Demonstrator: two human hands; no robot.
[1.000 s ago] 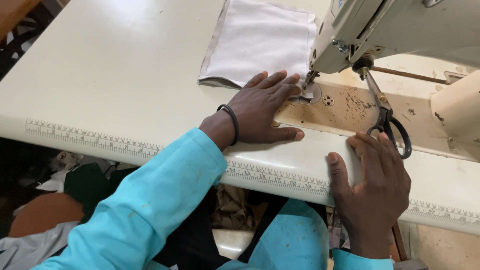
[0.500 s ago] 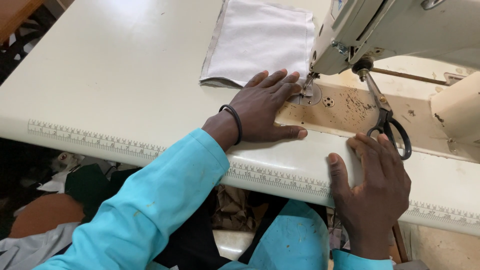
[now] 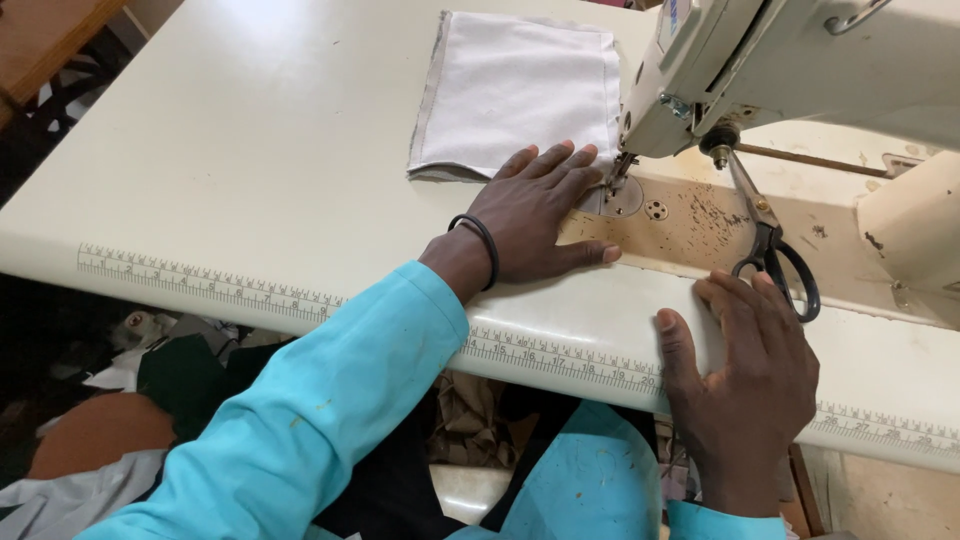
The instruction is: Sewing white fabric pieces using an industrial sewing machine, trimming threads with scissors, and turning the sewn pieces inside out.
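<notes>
Lying flat at the far side of the table (image 3: 250, 150), the white cloth (image 3: 520, 90) is a folded rectangular piece with a stitched, slightly frayed grey edge along its left side and a near edge that puckers a little at the corner. Its right edge sits under the head of the cream sewing machine (image 3: 800, 70), close to the needle and round metal plate. The left hand (image 3: 535, 215) is spread wide and pressed palm-down, fingertips touching the near edge of the cloth beside the needle, holding nothing; a black band circles its wrist above a turquoise sleeve. The right hand (image 3: 750, 385) lies open over the near edge of the table, fingers flat on top and thumb on the printed measuring strip (image 3: 250, 292), grasping nothing. Black-handled scissors (image 3: 770, 250) rest on the stained machine bed, just beyond the right fingertips, not clearly touching them.
</notes>
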